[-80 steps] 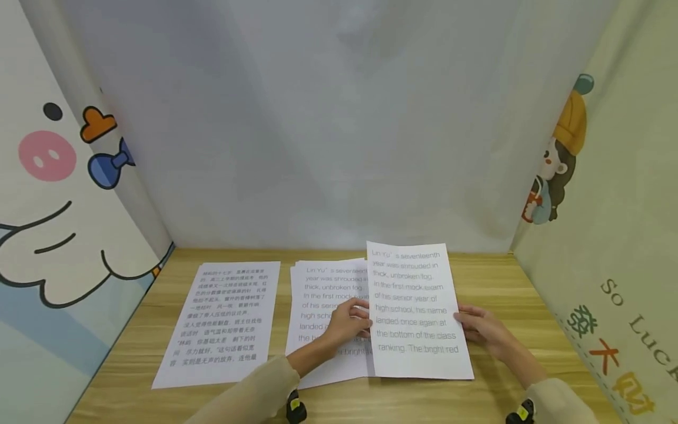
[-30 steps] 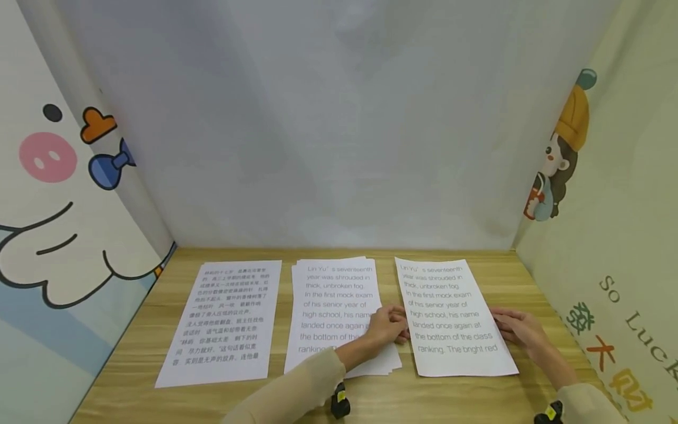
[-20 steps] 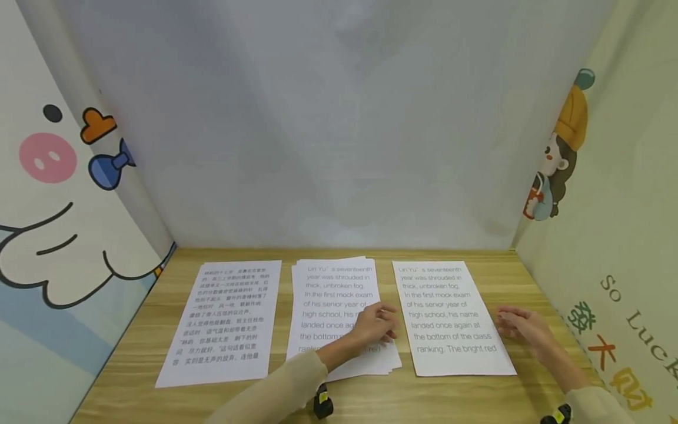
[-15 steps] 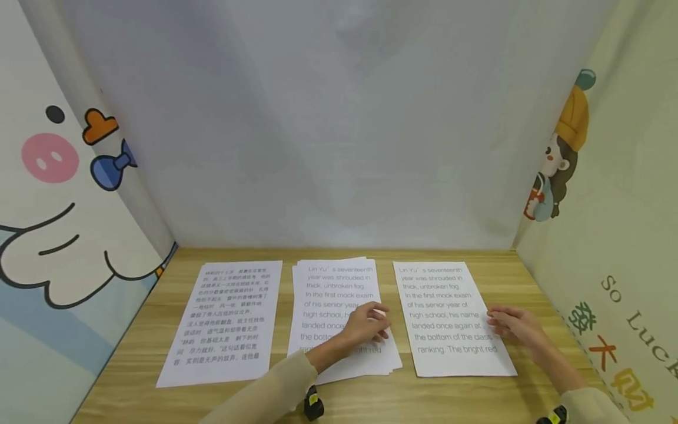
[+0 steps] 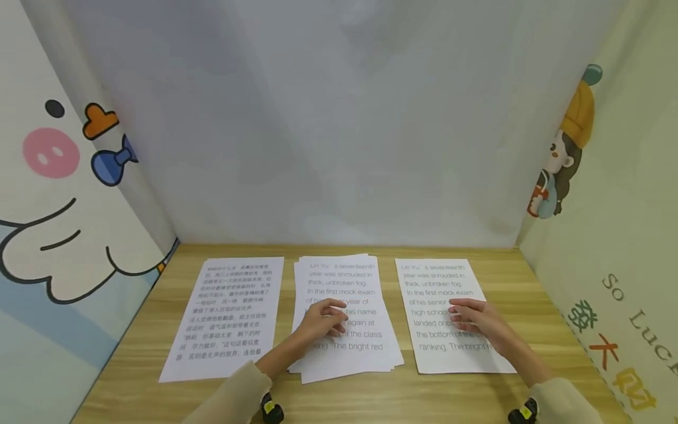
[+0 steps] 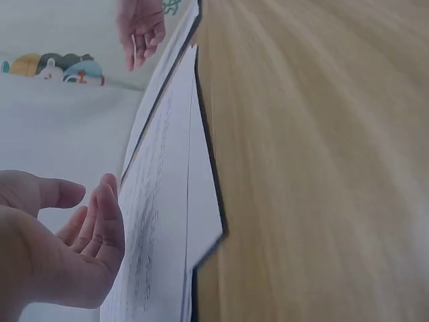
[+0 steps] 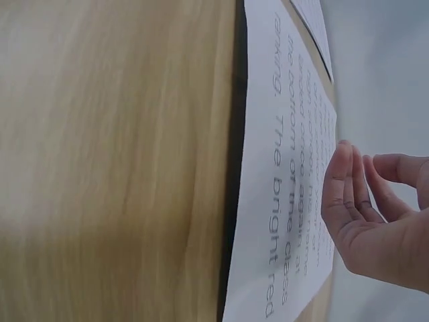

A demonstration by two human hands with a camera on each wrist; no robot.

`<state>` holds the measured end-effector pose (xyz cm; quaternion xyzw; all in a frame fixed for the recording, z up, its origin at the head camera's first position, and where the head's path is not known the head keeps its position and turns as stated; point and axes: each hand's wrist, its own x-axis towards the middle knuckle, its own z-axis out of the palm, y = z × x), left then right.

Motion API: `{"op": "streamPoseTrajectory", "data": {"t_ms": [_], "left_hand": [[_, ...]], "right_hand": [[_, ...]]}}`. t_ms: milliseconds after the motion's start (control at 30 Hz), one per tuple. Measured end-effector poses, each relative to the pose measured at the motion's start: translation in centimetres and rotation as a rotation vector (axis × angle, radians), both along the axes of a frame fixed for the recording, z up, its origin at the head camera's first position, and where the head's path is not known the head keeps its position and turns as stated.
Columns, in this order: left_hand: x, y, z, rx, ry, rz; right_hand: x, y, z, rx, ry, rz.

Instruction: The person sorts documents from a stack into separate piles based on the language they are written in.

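Observation:
Above the middle stack of printed sheets [image 5: 349, 362] hovers my left hand [image 5: 321, 321], fingers loosely bent and holding nothing. The left wrist view shows a gap between that left hand [image 6: 74, 241] and the paper. My right hand [image 5: 479, 321] is over the right printed sheet [image 5: 439, 359], covering part of its English text. In the right wrist view, the right hand [image 7: 369, 208] has relaxed fingers with nothing between them. The middle stack has uneven edges, with several sheets fanned out at its bottom. The right sheet lies flat and apart from the stack.
At the left lies a sheet with Chinese text [image 5: 228, 318]. All the paper rests on a wood-grain table [image 5: 339, 403]. A pale back wall [image 5: 339, 147] and printed side panels [image 5: 598, 247] enclose the table.
Earlier both hands held the right sheet, carried it off the middle stack and laid it at the right. They let go; both hands have since moved left, the right one over the sheet.

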<state>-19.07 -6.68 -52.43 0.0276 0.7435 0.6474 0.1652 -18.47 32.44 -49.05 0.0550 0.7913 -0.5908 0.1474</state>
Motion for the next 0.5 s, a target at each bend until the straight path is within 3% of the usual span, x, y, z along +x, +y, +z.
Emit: {"op": "streamPoseTrajectory", "data": {"t_ms": [233,500], "left_hand": [[0.9,-4.3,-0.1,-0.011,-0.026,0.111],[1.4,-6.8,0.5,-0.109,-0.033,0.185]], "right_hand": [[-1.2,-4.3,-0.4,-0.021,-0.014,0.049],[-1.7,-7.5,-1.3,-0.111,-0.041,0.191]]}}
